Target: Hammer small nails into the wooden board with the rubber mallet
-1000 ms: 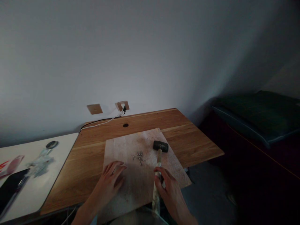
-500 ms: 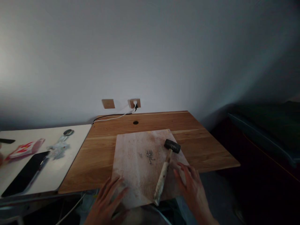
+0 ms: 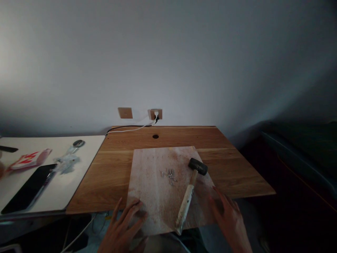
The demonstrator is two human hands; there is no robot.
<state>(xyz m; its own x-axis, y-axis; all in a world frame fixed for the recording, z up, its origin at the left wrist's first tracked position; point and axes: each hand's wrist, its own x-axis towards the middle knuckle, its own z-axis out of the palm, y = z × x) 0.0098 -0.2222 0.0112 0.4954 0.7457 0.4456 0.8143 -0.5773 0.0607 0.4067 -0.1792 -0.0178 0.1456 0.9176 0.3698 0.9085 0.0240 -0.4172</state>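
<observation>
A pale, stained wooden board (image 3: pixel 155 172) lies on a brown wooden desk (image 3: pixel 113 168) and overhangs its near edge. On the board rests a hammer (image 3: pixel 191 186) with a black head and a light handle, and left of it a small heap of nails (image 3: pixel 170 174). My left hand (image 3: pixel 122 230) is open, its fingers spread on the board's near left corner. My right hand (image 3: pixel 230 219) is open too, fingers stretched out at the board's near right edge, a little right of the hammer handle and not touching it.
A white table (image 3: pixel 76 179) adjoins the desk on the left, carrying a dark phone (image 3: pixel 27 191), a red-and-white packet (image 3: pixel 26 159) and a clear wrapper. Two wall sockets (image 3: pixel 155 114) sit behind the desk with a white cable plugged in. Dark furniture (image 3: pixel 302 158) stands to the right.
My right hand has let go of the hammer handle and drawn back to the right. My left hand has slid back to the board's near corner. The view has shifted.
</observation>
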